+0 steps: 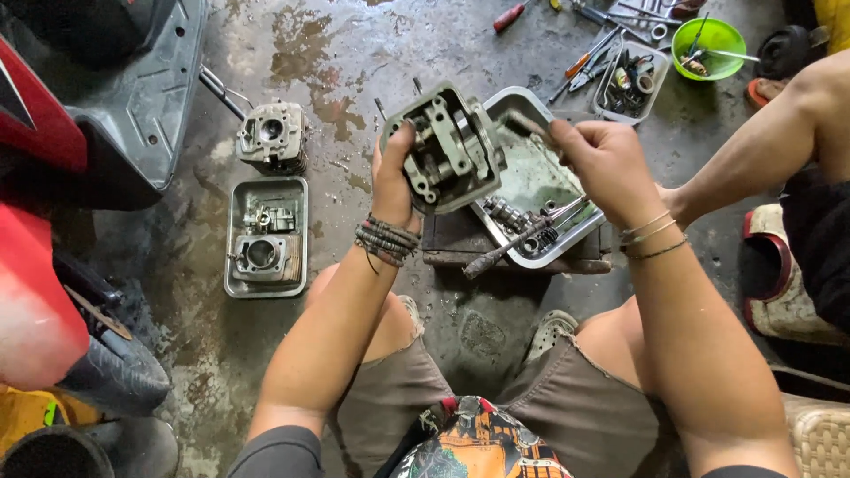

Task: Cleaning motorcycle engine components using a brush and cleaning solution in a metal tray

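L grip [396,181] clamps cyl. head [447,146], open face toward me, long axis tilted; R grip [602,155] pinches small tool [531,124] beside it.

Soft even daylight, sharp, slight edge distortion

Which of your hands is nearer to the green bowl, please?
Right. The right hand is up beside the engine head, below and left of the green bowl. The left hand grips the engine head from the other side, farther from the bowl.
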